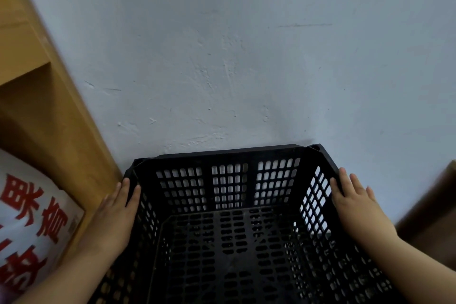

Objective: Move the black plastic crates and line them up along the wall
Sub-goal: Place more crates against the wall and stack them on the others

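Black perforated plastic crate [251, 187], far rim at the pale blue plaster wall [246, 57], left hand [116, 219] and right hand [357, 207] each clasping a side rim

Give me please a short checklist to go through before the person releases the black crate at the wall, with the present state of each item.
1. Left hand holds the left rim of the black crate, thumb inside: ok.
2. Right hand holds the right rim the same way: ok.
3. Far rim touches the wall: cannot tell; it lies close along it.
4. Crate is empty: ok, nothing shows inside.
5. Crate rests on the floor: cannot tell, the floor is hidden.
6. Left far corner is apart from the wooden shelf: ok, a narrow gap shows.
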A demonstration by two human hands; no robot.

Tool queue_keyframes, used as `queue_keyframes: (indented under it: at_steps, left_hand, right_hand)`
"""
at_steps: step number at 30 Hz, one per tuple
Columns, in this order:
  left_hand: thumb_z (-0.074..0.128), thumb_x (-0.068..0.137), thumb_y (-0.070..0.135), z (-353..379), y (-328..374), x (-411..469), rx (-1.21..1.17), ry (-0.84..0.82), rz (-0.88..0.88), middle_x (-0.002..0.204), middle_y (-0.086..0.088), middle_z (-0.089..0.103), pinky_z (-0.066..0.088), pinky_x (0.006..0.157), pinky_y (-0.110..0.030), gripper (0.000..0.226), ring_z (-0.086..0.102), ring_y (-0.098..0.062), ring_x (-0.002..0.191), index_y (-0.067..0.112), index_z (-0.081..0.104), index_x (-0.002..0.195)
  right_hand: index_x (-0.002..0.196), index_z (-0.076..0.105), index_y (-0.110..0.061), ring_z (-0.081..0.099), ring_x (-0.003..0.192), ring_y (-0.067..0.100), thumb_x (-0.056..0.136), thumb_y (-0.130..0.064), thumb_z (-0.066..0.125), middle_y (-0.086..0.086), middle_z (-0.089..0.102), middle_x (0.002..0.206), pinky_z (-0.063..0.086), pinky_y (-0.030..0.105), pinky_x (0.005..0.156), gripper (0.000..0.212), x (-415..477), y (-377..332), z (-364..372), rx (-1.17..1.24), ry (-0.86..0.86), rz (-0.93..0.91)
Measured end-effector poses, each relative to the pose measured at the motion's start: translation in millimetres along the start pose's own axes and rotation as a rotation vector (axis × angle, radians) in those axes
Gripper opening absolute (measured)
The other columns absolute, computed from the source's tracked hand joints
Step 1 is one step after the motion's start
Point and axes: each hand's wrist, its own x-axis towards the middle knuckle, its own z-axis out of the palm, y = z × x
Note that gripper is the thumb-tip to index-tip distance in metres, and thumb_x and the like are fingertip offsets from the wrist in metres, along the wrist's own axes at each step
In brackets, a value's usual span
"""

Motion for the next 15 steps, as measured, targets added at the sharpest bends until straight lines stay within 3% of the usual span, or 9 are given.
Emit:
queue_keyframes:
  at_steps: [15]
  left_hand:
    - [0.053,0.084,-0.004,-9.6,3.6,-1.2,0.018,-0.025,0.007,0.151,-0.018,-0.030,0.000,0.117,-0.033,0.097,-0.017,-0.028,0.143,0.012,-0.022,0.144]
  right_hand:
    - [0.149,-0.006,-0.009,-0.006,0.145,0.036,0.095,-0.007,0.038,0.017,-0.019,0.156,0.010,0.047,0.119,0.070,4.0,4.0,4.0,0.044,0.005,0.009]
